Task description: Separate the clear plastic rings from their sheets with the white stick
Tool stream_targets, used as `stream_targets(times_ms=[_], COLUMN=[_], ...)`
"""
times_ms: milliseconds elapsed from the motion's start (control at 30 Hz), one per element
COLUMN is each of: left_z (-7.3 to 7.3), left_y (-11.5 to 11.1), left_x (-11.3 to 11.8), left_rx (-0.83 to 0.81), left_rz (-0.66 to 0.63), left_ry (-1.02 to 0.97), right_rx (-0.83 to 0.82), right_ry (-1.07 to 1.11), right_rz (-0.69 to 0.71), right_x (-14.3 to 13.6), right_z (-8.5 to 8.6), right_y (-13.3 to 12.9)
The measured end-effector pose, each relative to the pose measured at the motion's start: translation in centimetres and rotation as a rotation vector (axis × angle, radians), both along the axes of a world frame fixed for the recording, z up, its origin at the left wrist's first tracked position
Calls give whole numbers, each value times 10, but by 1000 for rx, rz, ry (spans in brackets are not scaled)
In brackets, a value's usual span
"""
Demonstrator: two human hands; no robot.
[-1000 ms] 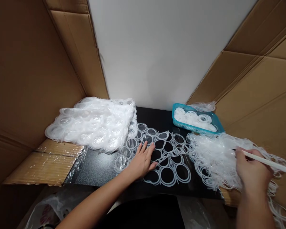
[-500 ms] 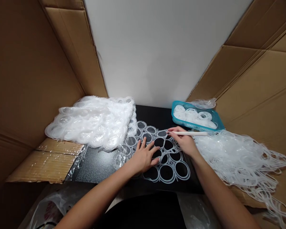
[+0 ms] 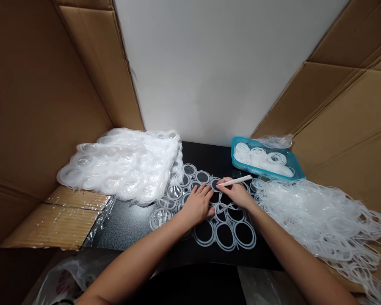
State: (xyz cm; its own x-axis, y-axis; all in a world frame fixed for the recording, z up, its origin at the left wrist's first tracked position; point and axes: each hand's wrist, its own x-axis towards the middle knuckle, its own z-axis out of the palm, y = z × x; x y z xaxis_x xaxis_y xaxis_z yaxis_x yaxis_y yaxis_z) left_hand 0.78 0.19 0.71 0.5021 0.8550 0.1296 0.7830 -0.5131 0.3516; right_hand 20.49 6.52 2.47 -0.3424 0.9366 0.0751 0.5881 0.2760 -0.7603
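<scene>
A sheet of joined translucent plastic rings lies flat on the black tabletop in front of me. My left hand rests palm down on it, its fingers stretched out and holding nothing. Just to the right, my right hand is closed around a slim white pen-like tool. The tool slants, its back end up to the right and its tip low at my fingertips, close to a ring beside my left fingers. My fingers hide the tip, so I cannot tell whether it touches the sheet.
A glossy stack of ring sheets stands at the left. At the back right, a blue plastic basket holds loose white rings. A heap of webbed plastic scraps spreads along the right. Cardboard walls flank both sides.
My right hand has moved left, closer to my left hand, and the tool now slants more steeply. My left fingers have drawn closer together. The sheet's middle rings look shifted and bunched.
</scene>
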Motion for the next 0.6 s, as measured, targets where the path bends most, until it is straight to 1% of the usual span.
stream_targets(times_ms=[167, 433, 500, 600], left_z=[7, 7, 7, 6], left_y=[1, -1, -1, -2], left_x=[1, 0, 1, 1], left_rx=[-29, -55, -62, -81], left_rz=[2, 2, 3, 13], left_ry=[3, 9, 6, -9], right_rx=[48, 32, 88, 260], right_ry=[-23, -36, -67, -166], right_rz=[6, 11, 29, 98], right_x=[-1, 3, 0, -12], right_z=[-3, -5, -6, -10], right_y=[0, 1, -1, -12])
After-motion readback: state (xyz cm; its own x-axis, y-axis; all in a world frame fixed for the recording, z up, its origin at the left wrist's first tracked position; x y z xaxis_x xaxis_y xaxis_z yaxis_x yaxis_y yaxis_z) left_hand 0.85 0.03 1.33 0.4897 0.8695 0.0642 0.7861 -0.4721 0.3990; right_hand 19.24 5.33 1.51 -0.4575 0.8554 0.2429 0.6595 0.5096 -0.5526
